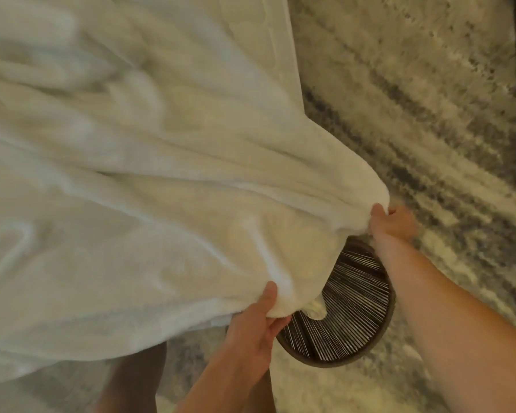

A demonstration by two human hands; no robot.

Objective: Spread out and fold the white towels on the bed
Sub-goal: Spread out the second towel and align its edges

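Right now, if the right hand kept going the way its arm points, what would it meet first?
The right hand points up and left, gripping the towel, so it would push into that cloth at once. The bed probably lies beyond, but depth is unclear.

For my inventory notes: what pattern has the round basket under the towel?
Head view: the basket shows thin dark and light stripes, with a brown rim.

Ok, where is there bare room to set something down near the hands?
Free: the mottled rug right of the bed edge, beyond the right hand, and the rug strip below the round slatted basket. Crowded: the white towel held by both hands covers the left; the left hand borders the basket.
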